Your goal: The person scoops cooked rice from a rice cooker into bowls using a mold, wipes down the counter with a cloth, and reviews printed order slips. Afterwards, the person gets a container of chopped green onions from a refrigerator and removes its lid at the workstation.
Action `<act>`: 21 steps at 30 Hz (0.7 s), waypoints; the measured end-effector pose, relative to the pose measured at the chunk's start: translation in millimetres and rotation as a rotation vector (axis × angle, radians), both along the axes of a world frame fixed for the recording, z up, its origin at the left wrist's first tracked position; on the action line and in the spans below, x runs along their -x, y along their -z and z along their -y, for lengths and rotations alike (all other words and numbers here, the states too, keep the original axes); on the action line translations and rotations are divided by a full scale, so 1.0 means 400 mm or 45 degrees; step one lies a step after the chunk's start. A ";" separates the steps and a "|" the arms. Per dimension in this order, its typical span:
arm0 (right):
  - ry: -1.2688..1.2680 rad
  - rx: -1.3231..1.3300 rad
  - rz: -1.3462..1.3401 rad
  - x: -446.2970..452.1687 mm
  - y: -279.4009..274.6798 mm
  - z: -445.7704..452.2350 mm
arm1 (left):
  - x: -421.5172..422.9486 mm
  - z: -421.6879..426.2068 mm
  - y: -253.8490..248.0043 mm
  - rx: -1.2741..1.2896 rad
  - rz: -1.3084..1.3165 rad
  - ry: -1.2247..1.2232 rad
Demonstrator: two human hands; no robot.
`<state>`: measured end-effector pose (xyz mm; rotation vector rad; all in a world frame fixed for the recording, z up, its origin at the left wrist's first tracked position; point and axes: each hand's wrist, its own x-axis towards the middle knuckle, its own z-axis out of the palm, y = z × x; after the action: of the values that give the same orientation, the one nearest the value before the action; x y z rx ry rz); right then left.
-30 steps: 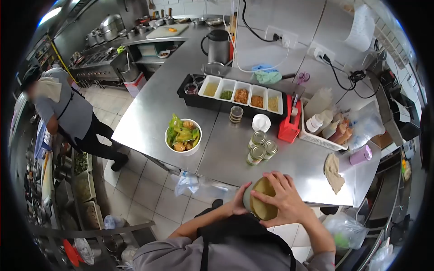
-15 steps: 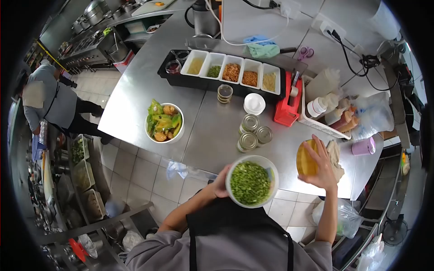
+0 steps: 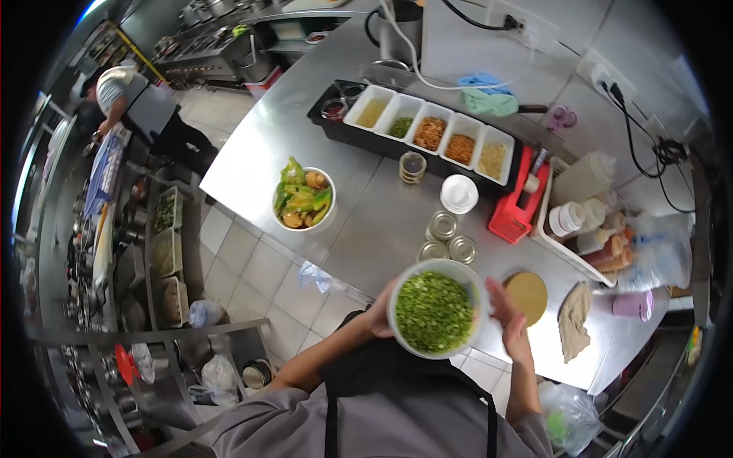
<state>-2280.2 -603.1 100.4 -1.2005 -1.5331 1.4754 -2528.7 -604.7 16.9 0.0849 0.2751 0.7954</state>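
Observation:
A round tub of chopped green herbs is held over the front edge of the steel counter. My left hand grips its left side, fingers wrapped round the wall. At its right side is my right hand, fingers extended, beside the rim; whether it touches the tub is unclear. The round yellowish lid lies on the counter just right of that hand. Several lidded tins stand behind the tub. Further left sits a white bowl of green leaves and browned pieces.
A black rack with white trays runs along the back, beside a red tape dispenser. Bottles fill a white basket. A beige cloth and purple cup are at right. A person stands at far left.
The lid came off the tub, was carried right and now rests on the counter, released. My right hand has come back beside the tub. The chopped herbs are now exposed.

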 end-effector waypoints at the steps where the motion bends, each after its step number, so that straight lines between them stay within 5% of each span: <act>1: -0.059 0.011 0.080 0.033 -0.028 0.017 | -0.006 -0.007 -0.076 -0.014 -0.426 0.099; 2: -0.170 0.121 0.194 0.009 0.007 0.033 | -0.020 -0.024 -0.071 0.029 -0.478 0.166; 6: 0.074 0.539 -0.256 0.000 0.113 0.070 | -0.004 -0.044 -0.086 -0.006 -0.502 0.160; 10: 0.339 0.685 -0.705 0.109 0.031 0.032 | 0.035 -0.088 -0.124 -0.150 -0.656 0.099; 13: 0.220 0.619 -0.783 0.181 -0.031 -0.011 | 0.122 -0.157 -0.165 -0.489 -1.153 0.307; 17: 0.278 0.601 -0.891 0.271 -0.040 -0.045 | 0.190 -0.216 -0.217 -0.728 -1.245 0.032; 20: 0.328 0.506 -0.951 0.313 -0.053 -0.080 | 0.263 -0.286 -0.281 -1.293 -2.008 0.138; 21: 0.339 0.464 -0.978 0.309 -0.067 -0.093 | 0.280 -0.330 -0.289 -1.373 -2.042 -0.083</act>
<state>-2403.9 -565.8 127.3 -0.8207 -0.5885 1.7830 -2640.8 -472.6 132.4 1.7776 1.3236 0.7035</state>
